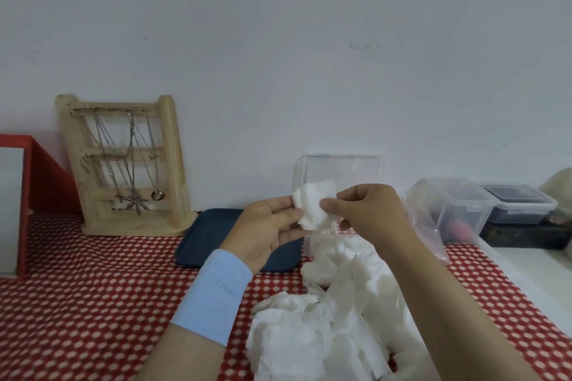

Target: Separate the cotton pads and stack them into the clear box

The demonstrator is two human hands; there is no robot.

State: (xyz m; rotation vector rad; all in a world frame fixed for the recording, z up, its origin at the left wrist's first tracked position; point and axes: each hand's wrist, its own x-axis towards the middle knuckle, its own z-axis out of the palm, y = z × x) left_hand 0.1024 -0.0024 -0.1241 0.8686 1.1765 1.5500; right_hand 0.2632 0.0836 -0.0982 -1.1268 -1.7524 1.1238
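Observation:
A small clump of white cotton pads [314,206] is held up in front of the clear box [340,170], whose lid stands open against the wall. My left hand [266,229] pinches the clump's left side, and my right hand [368,210] pinches its right side. The box's lower part is mostly hidden behind my hands. A loose heap of white cotton pads [328,312] lies on the red patterned tablecloth below my hands, stretching from the box toward the near edge.
A dark blue tray [210,235] lies left of the box. A wooden necklace stand [130,164] leans at the wall, with a red-framed mirror [28,204] at far left. Clear lidded containers [458,207] and a plastic bag [424,226] sit to the right.

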